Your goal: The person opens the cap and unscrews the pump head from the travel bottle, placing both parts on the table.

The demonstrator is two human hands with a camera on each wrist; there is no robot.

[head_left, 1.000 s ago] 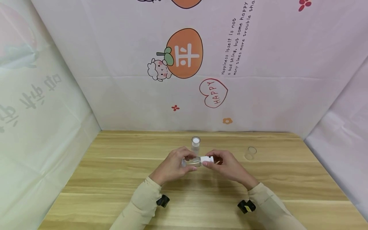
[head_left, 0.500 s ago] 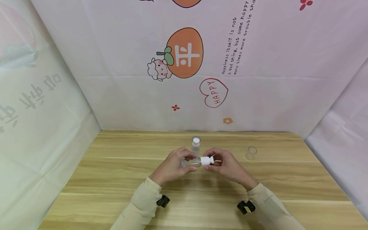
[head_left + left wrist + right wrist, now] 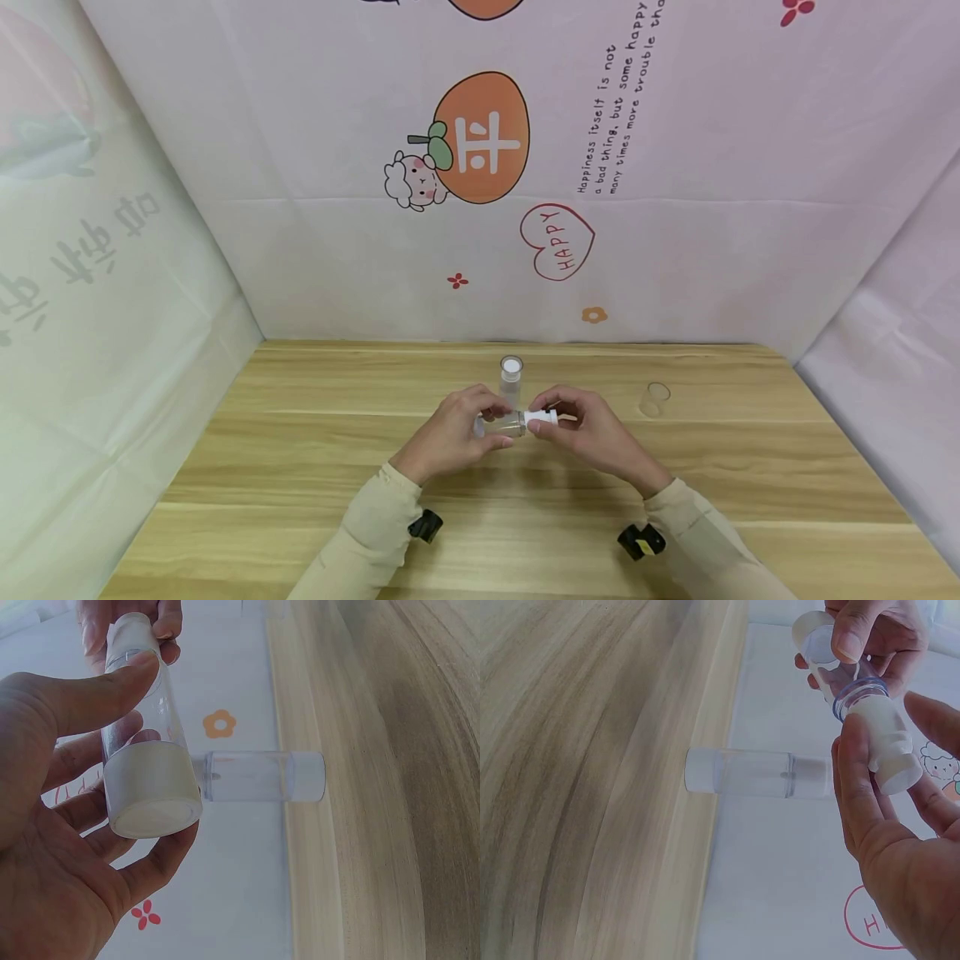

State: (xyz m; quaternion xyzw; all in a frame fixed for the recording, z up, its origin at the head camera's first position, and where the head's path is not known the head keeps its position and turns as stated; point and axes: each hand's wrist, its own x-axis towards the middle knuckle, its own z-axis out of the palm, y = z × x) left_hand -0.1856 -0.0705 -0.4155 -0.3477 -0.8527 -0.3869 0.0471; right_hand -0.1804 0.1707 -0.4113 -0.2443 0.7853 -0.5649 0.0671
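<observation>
"How far along is the work?"

"Partway, it seems. A clear cylindrical bottle with a white base (image 3: 504,425) has a white cylindrical pump head (image 3: 881,724) at its mouth; whether that is being fitted or loosened, or how tightly it sits, cannot be told. A clear, open cylindrical cap (image 3: 653,403) is off, on the pale wood-grain table (image 3: 300,467), so capping is likely left."

"And the hands?"

"The person's left hand (image 3: 453,429) grips the bottle's body; the right hand (image 3: 600,429) pinches the pump head."

"Which way does the bottle point?"

"It is held above the table, nearer the person than a second clear, white-based bottle (image 3: 754,772) standing upright. Its long axis runs sideways, nearly level: base to the person's left, pump head to the right."
</observation>
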